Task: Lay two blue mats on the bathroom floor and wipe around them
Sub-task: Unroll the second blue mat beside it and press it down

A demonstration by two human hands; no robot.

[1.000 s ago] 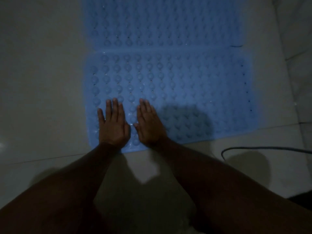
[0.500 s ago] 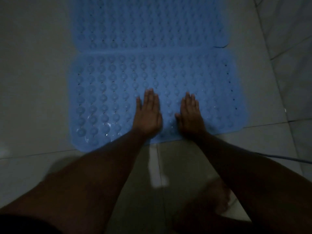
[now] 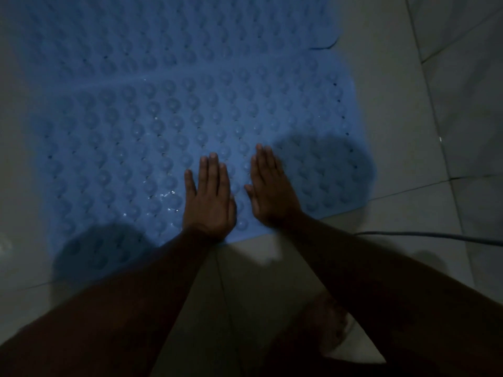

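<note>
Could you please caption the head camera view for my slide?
Both hands, left and right, press flat on the near blue mat beside a second mat.

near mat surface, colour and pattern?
Blue near mat, rows of round bumps with small holes; head view.

Left hand, right hand: bare, no rings, no sleeves on forearms; bare foot below.
</note>
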